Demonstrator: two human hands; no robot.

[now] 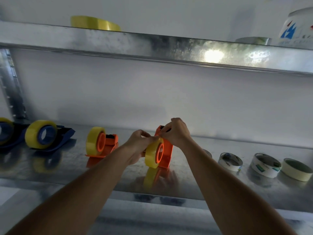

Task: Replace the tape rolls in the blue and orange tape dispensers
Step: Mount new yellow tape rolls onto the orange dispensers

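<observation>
An orange tape dispenser loaded with a yellow tape roll is gripped on a metal shelf by the left hand and right hand, whose fingertips are pinched together at the roll's top. A second orange dispenser and two blue dispensers are seen leftward; used tape cores are lined up rightward.

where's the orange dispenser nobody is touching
In the head view it stands on the lower metal shelf, left of centre: the free orange dispenser, between a blue dispenser and the left hand.
</observation>
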